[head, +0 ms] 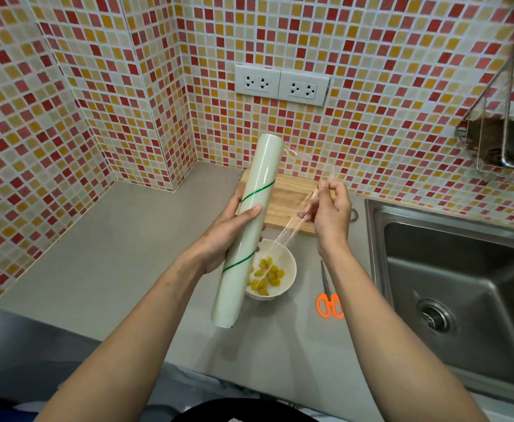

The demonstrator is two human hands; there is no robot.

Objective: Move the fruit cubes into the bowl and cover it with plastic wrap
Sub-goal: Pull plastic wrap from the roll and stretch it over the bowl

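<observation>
A white bowl (pixel 286 263) stands on the grey counter with several yellow fruit cubes (pixel 267 275) inside. Above it my left hand (pixel 231 229) grips a long pale roll of plastic wrap (pixel 254 208) with green spiral stripes, held upright and tilted. To the roll's right my right hand (pixel 330 208) pinches the edge of a clear film sheet (pixel 298 208) that stretches from the roll over the bowl. The roll hides the bowl's left side.
A wooden cutting board (pixel 289 193) lies behind the bowl. Orange-handled scissors (pixel 328 300) lie right of the bowl. A steel sink (pixel 462 284) fills the right side, with a wire rack (pixel 505 141) on the tiled wall above and two sockets (pixel 281 83) further left.
</observation>
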